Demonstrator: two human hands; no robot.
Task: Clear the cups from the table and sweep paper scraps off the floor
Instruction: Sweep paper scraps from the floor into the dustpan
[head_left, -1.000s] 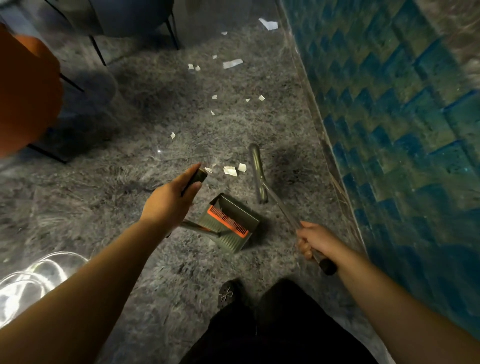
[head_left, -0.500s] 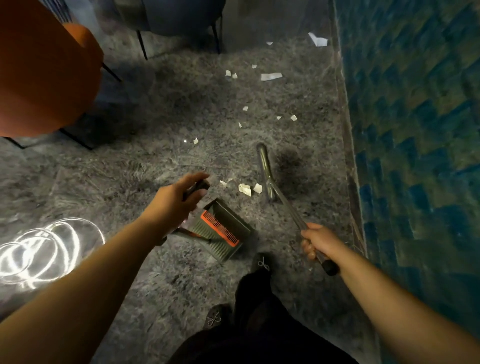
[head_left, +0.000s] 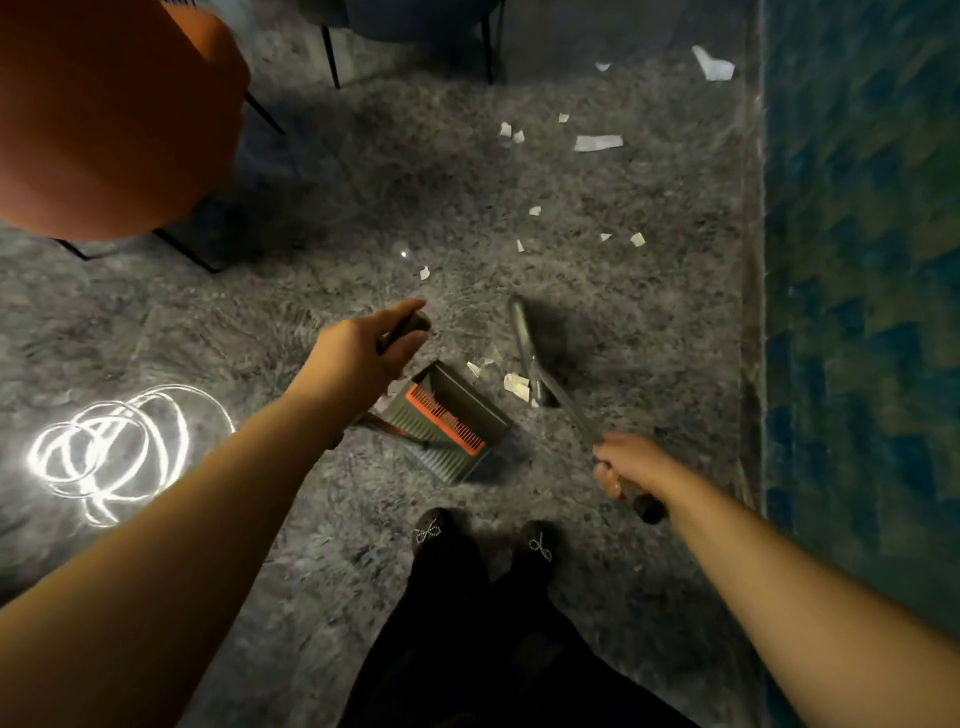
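A person stands on grey marbled floor (head_left: 311, 519) with a sweeping tool in each fist. The left hand (head_left: 358, 353) curls round the dark grip of a long-handled dustpan (head_left: 452, 415), whose olive pan with its orange comb strip sits just below and to the right of that hand, mouth facing the broom. The right hand (head_left: 628, 462) grips the broom handle (head_left: 571, 415) near its dark end, the shaft running up and left to the broom head (head_left: 524, 338), which rests on the floor between the two hands. A small cluster of paper scraps (head_left: 517, 384) lies touching or just beside the broom head, close to the pan's mouth; more scraps (head_left: 597, 143) are strewn well beyond both hands, toward the blue tiled wall (head_left: 857, 312) on the right. An orange chair (head_left: 114, 114) stands up and left of the left hand. The scraps look featherlight and likely to skitter or lift, so short, low strokes would suit, with the pan's lip pressed flat. No cups or table are in view.
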